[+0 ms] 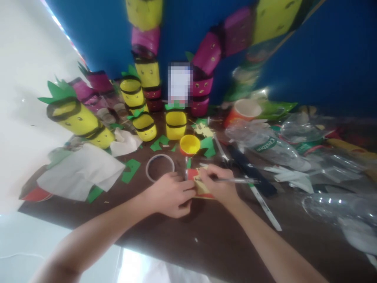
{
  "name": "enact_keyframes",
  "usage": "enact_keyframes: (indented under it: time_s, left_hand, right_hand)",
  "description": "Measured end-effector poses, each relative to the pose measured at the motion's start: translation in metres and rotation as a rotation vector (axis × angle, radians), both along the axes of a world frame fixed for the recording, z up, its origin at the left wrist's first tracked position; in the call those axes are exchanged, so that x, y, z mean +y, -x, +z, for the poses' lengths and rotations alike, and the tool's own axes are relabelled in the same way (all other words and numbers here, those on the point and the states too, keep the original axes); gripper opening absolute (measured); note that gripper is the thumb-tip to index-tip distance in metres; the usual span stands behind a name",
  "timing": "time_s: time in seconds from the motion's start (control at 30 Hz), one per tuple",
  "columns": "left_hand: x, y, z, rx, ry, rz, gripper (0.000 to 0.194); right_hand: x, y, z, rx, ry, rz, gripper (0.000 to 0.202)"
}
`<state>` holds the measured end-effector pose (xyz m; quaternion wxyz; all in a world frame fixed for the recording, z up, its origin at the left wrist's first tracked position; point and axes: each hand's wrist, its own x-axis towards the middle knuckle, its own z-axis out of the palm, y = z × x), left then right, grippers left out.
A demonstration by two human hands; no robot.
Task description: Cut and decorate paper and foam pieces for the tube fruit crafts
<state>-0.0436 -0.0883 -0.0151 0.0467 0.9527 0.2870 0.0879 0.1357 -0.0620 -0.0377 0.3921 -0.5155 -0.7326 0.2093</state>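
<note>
My right hand is closed around a slim pen, whose tip end points left over a small piece of tan paper. Red shows along the paper's upper and lower edges. My left hand has its fingers curled at the left edge of that paper, steadying it on the table. Beyond my left hand lies a tape ring. A small yellow cup with a red outside stands just behind the paper. Exactly where the pen tip meets the paper is blurred.
Yellow pineapple-faced cups and pink ones stand along the back. Green scraps and white paper lie left. A ruler, dark scissors-like handles and clear plastic bottles crowd the right.
</note>
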Motion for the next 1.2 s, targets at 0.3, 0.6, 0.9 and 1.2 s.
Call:
enact_keyframes:
  time_s: [0.3,0.6,0.9,1.2]
  left_hand:
    - [-0.0003,-0.0001,0.0002,0.004,0.003,0.004,0.017]
    - [0.0,-0.0003,-0.0005,-0.01,0.0,0.003,0.016]
    - [0.0002,0.0,-0.0017,-0.003,0.005,0.005,0.016]
    - [-0.0003,-0.0005,-0.0003,-0.002,-0.007,0.006,0.016]
  right_hand:
    - [-0.001,0.0009,0.0022,0.014,0.019,0.005,0.034]
    - [-0.0006,0.0008,0.0014,0.012,-0.015,0.029,0.035]
    - [0.0003,0.0003,0.0,0.011,-0.024,0.035,0.035]
    - [-0.0001,0.0021,0.0017,0.025,-0.013,-0.03,0.035]
